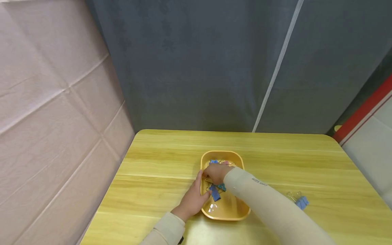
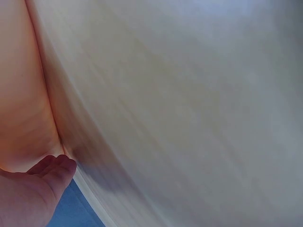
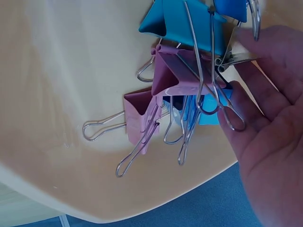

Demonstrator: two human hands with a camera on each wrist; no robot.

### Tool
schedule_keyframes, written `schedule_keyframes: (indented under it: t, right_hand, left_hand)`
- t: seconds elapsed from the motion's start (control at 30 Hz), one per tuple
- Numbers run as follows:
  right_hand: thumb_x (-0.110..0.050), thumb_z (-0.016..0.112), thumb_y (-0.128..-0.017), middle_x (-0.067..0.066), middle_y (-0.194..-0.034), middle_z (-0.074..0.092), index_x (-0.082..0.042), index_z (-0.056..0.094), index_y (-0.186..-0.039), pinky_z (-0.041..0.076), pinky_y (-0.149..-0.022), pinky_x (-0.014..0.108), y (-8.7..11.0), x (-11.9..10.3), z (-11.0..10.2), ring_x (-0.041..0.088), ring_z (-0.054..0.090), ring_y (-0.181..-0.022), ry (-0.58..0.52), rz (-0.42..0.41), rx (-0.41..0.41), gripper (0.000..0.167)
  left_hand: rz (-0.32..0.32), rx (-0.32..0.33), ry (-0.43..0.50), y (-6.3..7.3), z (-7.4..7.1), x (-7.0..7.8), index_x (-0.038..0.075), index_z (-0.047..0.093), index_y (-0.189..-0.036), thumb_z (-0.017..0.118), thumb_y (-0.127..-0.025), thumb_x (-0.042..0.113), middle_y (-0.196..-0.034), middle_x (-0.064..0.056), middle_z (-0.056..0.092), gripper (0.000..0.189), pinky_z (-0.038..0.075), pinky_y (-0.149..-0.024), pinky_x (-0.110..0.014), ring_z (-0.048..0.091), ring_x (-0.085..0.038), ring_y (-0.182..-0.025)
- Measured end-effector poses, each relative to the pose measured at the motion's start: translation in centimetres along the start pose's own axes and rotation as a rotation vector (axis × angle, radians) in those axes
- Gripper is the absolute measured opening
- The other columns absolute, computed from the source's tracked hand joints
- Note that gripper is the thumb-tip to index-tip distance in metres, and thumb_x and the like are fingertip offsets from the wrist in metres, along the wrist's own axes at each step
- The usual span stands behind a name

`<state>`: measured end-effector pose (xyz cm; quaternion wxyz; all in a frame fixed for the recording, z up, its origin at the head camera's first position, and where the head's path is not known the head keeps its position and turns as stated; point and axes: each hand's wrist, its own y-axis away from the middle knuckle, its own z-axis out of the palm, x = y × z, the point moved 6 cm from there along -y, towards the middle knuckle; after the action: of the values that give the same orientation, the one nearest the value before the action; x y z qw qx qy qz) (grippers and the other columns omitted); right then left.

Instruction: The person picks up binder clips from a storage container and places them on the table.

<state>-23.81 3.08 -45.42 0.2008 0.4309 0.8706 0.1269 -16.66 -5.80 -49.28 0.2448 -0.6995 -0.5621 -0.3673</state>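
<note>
One loose blue clip [image 1: 302, 202] is out on the table [image 1: 153, 163], right of the tray [image 1: 226, 219]; at least five more clips sit heaped inside the tray. My read: part-done at most, since the bulk lies together and the right hand [image 1: 215, 173] is in among it. No exact count possible, hand and sleeve cover part of the heap.

Heap per right wrist view: upper pink clip [image 3: 180, 73], lower pink clip [image 3: 136, 127], teal clip [image 3: 177, 21], dark-blue clip [image 3: 231, 8] at the frame edge, light-blue clip [image 3: 208, 118] partly hidden. Wire handles cross each other. Pale clip [image 3: 230, 49] is right at the right hand's fingers; those are bent, can't tell if they pinch it. Loose one: handles splayed left and away.

Tray: orange-yellow, rounded corners, near end bare. Left hand [image 1: 195, 199] grips its left wall, thumb over the rim. Dark curtain [image 1: 190, 68] hangs past the table's far edge.
</note>
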Motion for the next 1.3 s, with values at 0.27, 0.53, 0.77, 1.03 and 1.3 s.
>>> schedule_keyframes:
  t: [0.27,0.53,0.77,1.03,1.3]
  right_hand:
    - [0.007,0.072,-0.075,-0.002,-0.101,0.071,-0.013,0.072,-0.111,0.053,-0.086,0.029,-0.15,-0.19,0.23,0.016,0.064,-0.097,0.006,-0.034,0.038,0.041]
    - [0.006,0.073,-0.076,0.001,-0.099,0.069,-0.013,0.07,-0.109,0.054,-0.087,0.033,-0.13,-0.36,0.73,0.017,0.064,-0.093,0.03,-0.01,0.051,0.039]
    - [0.004,0.074,-0.076,0.003,-0.102,0.069,-0.011,0.069,-0.11,0.053,-0.091,0.035,0.01,-0.48,0.95,0.022,0.065,-0.099,0.035,0.002,0.052,0.038]
    - [0.002,0.072,-0.081,0.003,-0.098,0.069,-0.009,0.069,-0.104,0.053,-0.089,0.036,0.13,-0.48,0.91,0.021,0.065,-0.096,0.027,0.025,0.065,0.026]
    - [0.002,0.069,-0.083,0.004,-0.095,0.069,-0.008,0.068,-0.097,0.053,-0.09,0.037,0.2,-0.57,0.71,0.023,0.065,-0.096,0.001,0.025,0.082,0.017]
  left_hand:
    - [0.001,0.002,0.017,-0.03,-0.01,0.01,0.008,0.009,-0.156,0.06,-0.094,0.029,-0.151,-0.026,0.031,0.083,0.032,-0.11,-0.055,0.037,-0.044,-0.134]
    - [-0.01,-0.003,0.019,-0.03,0.11,-0.16,0.01,0.008,-0.156,0.059,-0.094,0.03,-0.153,-0.024,0.03,0.082,0.032,-0.11,-0.055,0.036,-0.042,-0.135]
    - [-0.025,-0.011,0.026,-0.14,0.2,-0.35,0.011,0.007,-0.156,0.058,-0.094,0.031,-0.153,-0.023,0.03,0.082,0.032,-0.111,-0.055,0.036,-0.041,-0.136]
    - [-0.021,-0.012,0.024,-0.18,0.14,-0.33,0.01,0.008,-0.156,0.058,-0.095,0.032,-0.153,-0.024,0.03,0.082,0.031,-0.111,-0.054,0.035,-0.041,-0.136]
    - [-0.031,-0.012,0.022,-0.14,-0.01,-0.39,0.012,0.008,-0.156,0.058,-0.094,0.033,-0.152,-0.024,0.031,0.082,0.033,-0.11,-0.054,0.037,-0.042,-0.135]
